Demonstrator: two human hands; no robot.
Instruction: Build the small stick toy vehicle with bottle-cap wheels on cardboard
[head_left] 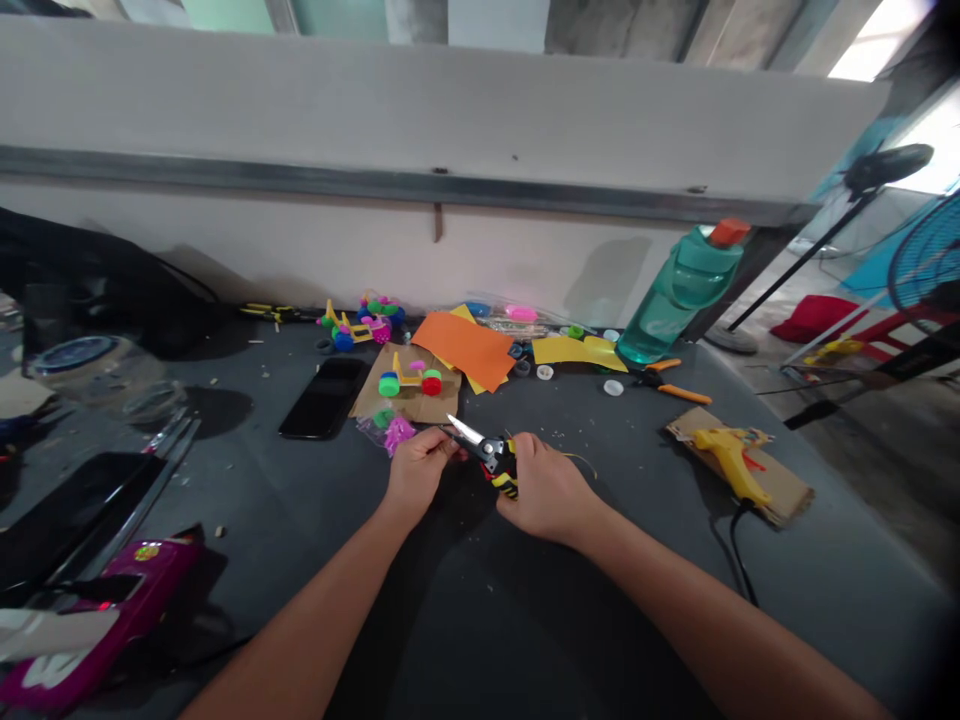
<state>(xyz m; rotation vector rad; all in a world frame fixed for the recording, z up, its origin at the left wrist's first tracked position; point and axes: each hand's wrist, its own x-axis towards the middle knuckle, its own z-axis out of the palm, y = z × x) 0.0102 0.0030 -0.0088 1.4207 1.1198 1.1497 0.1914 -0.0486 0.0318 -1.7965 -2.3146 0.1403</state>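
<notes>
My right hand (551, 490) grips the black-and-yellow handles of a pair of scissors (491, 455). Their blades are apart and point up and to the left. Close to the lower blade, my left hand (418, 470) is closed in a pinch; whatever sits between the fingertips is too small to make out. A thin yellowish strand (581, 460) curves out beyond my right hand. Just past my left hand lie a purple piece (399, 434) in clear plastic and a small yellow toy car (409, 376) with green and red wheels, on a cardboard piece (442, 408).
A black phone (322, 398) lies left of the cardboard. Orange paper (469, 345), bottle caps and a teal bottle (675, 300) stand along the wall. Orange-handled pliers (679, 390) and a yellow glue gun (731, 460) are rightward. A clear jar (105, 375) and magenta device (142, 590) are leftward.
</notes>
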